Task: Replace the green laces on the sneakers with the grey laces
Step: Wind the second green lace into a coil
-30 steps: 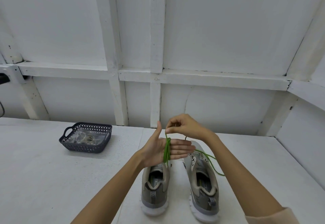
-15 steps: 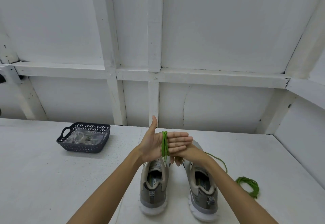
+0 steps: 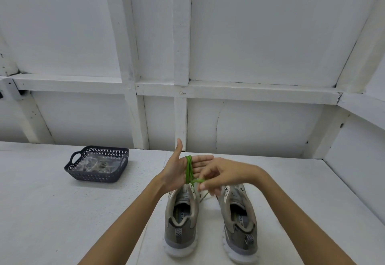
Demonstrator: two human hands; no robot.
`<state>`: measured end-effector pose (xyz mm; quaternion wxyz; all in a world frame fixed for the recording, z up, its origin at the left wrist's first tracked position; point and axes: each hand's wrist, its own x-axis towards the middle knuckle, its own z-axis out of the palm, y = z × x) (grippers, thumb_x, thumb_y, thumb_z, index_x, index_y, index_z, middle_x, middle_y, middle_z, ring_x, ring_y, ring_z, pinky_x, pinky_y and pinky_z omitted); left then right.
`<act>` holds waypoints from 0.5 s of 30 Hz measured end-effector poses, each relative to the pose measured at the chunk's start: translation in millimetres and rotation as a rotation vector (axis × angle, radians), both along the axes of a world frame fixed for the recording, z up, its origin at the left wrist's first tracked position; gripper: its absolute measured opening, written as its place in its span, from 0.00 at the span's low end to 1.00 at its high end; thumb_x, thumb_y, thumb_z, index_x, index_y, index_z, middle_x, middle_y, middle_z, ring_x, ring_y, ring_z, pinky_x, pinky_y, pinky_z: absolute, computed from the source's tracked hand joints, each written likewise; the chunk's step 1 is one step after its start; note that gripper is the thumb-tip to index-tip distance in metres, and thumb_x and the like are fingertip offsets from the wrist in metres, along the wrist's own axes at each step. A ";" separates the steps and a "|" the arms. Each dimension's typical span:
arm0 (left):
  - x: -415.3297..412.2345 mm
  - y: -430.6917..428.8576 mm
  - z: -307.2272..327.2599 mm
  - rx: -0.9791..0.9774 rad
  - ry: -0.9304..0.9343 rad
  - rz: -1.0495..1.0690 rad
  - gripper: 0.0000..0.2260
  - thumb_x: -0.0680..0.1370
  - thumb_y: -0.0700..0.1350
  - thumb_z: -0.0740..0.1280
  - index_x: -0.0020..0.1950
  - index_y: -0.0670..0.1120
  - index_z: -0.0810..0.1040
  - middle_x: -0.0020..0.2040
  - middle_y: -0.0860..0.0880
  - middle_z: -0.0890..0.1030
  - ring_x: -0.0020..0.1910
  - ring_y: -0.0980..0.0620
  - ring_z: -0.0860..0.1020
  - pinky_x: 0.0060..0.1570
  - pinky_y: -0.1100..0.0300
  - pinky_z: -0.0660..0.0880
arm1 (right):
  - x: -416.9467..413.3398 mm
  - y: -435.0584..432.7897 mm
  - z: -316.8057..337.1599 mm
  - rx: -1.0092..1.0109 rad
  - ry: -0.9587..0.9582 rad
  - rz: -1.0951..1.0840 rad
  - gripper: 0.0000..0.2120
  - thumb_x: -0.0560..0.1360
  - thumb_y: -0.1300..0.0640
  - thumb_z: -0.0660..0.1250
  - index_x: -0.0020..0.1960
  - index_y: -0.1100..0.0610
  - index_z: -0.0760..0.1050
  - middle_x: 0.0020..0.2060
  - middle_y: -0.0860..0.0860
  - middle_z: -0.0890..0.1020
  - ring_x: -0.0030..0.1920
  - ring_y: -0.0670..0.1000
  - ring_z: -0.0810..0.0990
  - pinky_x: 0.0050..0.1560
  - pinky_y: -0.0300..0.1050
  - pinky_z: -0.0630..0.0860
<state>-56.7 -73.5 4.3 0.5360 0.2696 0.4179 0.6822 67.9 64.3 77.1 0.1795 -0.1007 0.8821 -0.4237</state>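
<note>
The left hand (image 3: 176, 174) stands flat with straight fingers and the thumb up, and the green lace (image 3: 189, 169) is wound in several turns around its fingers. The right hand (image 3: 226, 173) pinches the loose end of this lace with curled fingers, just beside the lower edge of the left palm. Under both hands the two grey sneakers (image 3: 181, 226) stand side by side on the white bench (image 3: 52, 212), heels toward the person. Well apart to the left sits a dark basket (image 3: 96, 176) with a clear packet (image 3: 98, 163) inside
</note>
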 end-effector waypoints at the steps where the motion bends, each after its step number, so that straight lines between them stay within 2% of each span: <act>1: -0.4 0.0 -1.1 -0.016 0.022 -0.008 0.49 0.73 0.76 0.43 0.69 0.35 0.71 0.64 0.35 0.75 0.62 0.39 0.75 0.65 0.50 0.71 | -2.4 1.6 8.1 -0.002 0.035 -0.028 0.05 0.77 0.58 0.69 0.45 0.58 0.81 0.34 0.56 0.80 0.31 0.49 0.77 0.38 0.40 0.76; 3: 0.2 -0.1 -2.8 -0.020 0.027 -0.030 0.49 0.72 0.76 0.44 0.69 0.35 0.71 0.65 0.33 0.74 0.65 0.37 0.73 0.68 0.49 0.68 | -9.7 6.1 19.8 0.010 0.122 -0.081 0.07 0.78 0.58 0.68 0.47 0.62 0.80 0.33 0.54 0.79 0.30 0.45 0.75 0.34 0.37 0.74; 7: 6.1 0.4 -1.3 0.000 0.010 -0.104 0.50 0.73 0.75 0.40 0.71 0.33 0.67 0.70 0.34 0.70 0.71 0.40 0.68 0.75 0.47 0.58 | -27.1 15.0 25.3 0.068 0.289 -0.194 0.08 0.78 0.57 0.67 0.46 0.59 0.82 0.28 0.49 0.76 0.29 0.45 0.71 0.32 0.35 0.68; 12: 10.5 1.9 5.7 -0.001 0.022 -0.221 0.52 0.72 0.76 0.40 0.72 0.32 0.66 0.71 0.33 0.69 0.72 0.40 0.67 0.75 0.47 0.58 | -47.0 22.1 2.0 0.072 0.410 -0.354 0.06 0.76 0.53 0.70 0.41 0.53 0.80 0.27 0.45 0.76 0.28 0.43 0.71 0.33 0.41 0.68; 15: 12.6 1.2 10.7 0.018 0.015 -0.256 0.52 0.72 0.76 0.39 0.71 0.32 0.67 0.70 0.33 0.69 0.72 0.39 0.67 0.73 0.49 0.62 | -53.0 25.9 -15.4 0.018 0.399 -0.425 0.06 0.75 0.53 0.71 0.39 0.50 0.80 0.28 0.49 0.78 0.29 0.45 0.72 0.33 0.42 0.70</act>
